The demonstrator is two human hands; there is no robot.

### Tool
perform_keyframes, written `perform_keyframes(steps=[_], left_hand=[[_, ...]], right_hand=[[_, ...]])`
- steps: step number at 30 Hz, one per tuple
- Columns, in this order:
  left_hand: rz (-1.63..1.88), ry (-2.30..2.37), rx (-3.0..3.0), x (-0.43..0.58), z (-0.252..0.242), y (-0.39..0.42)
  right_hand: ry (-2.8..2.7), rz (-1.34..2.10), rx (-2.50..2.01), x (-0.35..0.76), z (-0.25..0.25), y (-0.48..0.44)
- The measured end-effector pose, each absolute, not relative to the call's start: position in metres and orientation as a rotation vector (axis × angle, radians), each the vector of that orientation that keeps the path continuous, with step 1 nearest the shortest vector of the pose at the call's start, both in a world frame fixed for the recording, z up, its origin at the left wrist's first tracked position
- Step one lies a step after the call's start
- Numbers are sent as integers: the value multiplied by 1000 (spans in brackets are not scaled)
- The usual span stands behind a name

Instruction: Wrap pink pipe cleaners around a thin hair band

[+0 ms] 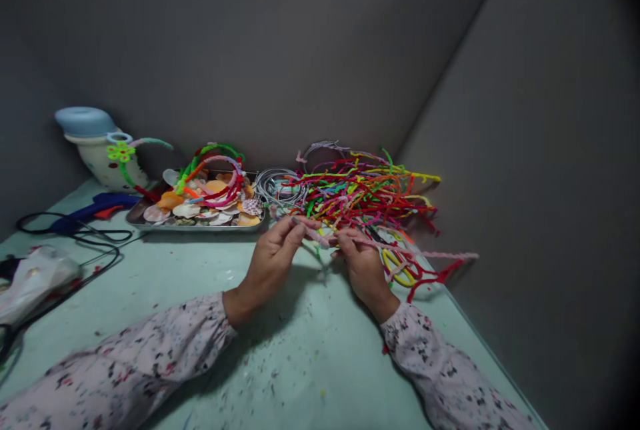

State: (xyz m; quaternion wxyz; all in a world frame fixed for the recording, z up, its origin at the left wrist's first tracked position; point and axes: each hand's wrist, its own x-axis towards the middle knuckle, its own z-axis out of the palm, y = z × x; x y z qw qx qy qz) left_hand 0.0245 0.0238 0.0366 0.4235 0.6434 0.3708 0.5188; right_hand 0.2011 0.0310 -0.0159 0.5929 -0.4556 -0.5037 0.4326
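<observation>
Above the middle of the table, my left hand (274, 255) pinches a pale pink pipe cleaner between thumb and fingers. Close by on the right, my right hand (364, 267) grips the same pink pipe cleaner (440, 255), whose long free end sticks out to the right. Between the hands the pink strand looks bent or twisted; its exact shape is too small to tell. Behind them lies a tangled pile of colourful pipe cleaners (365, 193). Yellow-handled scissors (399, 269) and a red pipe cleaner (435, 277) lie beside my right hand.
A metal tray (200, 228) holds shells and fuzzy coloured rings. Coiled grey wire (280, 187) sits right of it. At the left are a blue-lidded container (103, 157), a blue tool (95, 210), a black cable (107, 250) and a white plastic bag (40, 283). Grey walls enclose the table.
</observation>
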Motion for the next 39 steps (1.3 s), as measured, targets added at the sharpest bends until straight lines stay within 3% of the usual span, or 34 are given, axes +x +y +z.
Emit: perform_keyframes(steps=[9, 24, 39], left_hand=[[1142, 1024, 1989, 23, 23, 29], [1035, 1102, 1836, 29, 15, 26], [1069, 1059, 1671, 29, 4, 32]], right_hand=[[-1100, 1002, -1041, 206, -24, 37], [-1351, 648, -1134, 201, -14, 24], [-1436, 560, -1045, 196, -17, 20]])
